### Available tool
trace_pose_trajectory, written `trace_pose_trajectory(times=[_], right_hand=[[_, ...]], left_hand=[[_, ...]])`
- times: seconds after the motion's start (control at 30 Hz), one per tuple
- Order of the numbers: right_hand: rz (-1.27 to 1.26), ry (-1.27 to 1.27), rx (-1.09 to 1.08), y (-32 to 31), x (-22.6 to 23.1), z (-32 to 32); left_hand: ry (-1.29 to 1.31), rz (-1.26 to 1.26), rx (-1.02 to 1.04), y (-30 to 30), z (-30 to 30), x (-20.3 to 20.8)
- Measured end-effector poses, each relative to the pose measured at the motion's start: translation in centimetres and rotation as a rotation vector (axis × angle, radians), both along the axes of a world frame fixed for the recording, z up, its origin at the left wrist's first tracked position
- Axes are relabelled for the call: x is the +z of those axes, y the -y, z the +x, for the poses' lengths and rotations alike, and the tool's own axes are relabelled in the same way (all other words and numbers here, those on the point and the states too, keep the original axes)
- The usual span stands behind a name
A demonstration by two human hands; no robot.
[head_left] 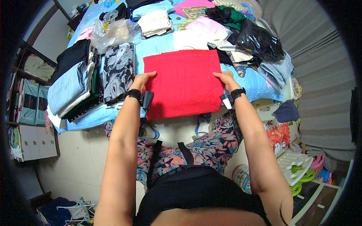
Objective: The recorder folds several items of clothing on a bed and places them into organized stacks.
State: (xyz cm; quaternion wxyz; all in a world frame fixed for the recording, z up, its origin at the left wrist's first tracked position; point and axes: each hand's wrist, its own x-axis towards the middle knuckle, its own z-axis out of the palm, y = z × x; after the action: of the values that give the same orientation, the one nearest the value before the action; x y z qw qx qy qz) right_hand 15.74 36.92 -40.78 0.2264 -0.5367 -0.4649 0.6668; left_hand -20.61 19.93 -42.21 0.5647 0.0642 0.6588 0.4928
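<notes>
A folded red cloth [183, 83] spreads out flat in front of me, its near edge hanging past the bed's edge. My left hand [143, 81] grips its left side, thumb on top and the other fingers hidden beneath. On the opposite side my right hand [227, 80] pinches the cloth in the same way. Just left of the cloth lies a folded black-and-grey floral garment [119, 71]. Beyond the cloth's far edge are a white cloth [191, 39] and a pink-and-white one [209, 28].
The bed has a light blue cover [151, 47]. At its left stands a stack of folded clothes [68, 88]; a clear plastic bag [113, 34] and folded cream cloth [155, 23] lie farther back. A black plastic bag [260, 41] sits at right, near a grey curtain [320, 83].
</notes>
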Motion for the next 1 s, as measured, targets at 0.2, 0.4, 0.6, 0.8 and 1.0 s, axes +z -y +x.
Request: trace_pose_trajectory(times=[0.2,0.4,0.6,0.8,1.0], right_hand=[[0.062,0.02,0.026,-1.6,-2.1,2.6],[-0.112,0.044,0.135,3.4,-0.7,4.6],[-0.222,0.278,0.399,9.1,-2.9,9.2],[-0.333,0.075,0.312,10.4,-0.2,10.9],[-0.797,-0.491,0.057,6.8,3.9,9.9]], left_hand=[[-0.036,0.076,-0.08,0.5,0.3,0.8],[-0.211,0.03,-0.234,7.1,2.5,1.0],[-0.113,-0.032,-0.349,14.4,5.4,-0.6],[0.092,-0.114,-0.371,17.7,4.4,1.5],[0.445,0.125,0.042,14.0,3.5,7.2]])
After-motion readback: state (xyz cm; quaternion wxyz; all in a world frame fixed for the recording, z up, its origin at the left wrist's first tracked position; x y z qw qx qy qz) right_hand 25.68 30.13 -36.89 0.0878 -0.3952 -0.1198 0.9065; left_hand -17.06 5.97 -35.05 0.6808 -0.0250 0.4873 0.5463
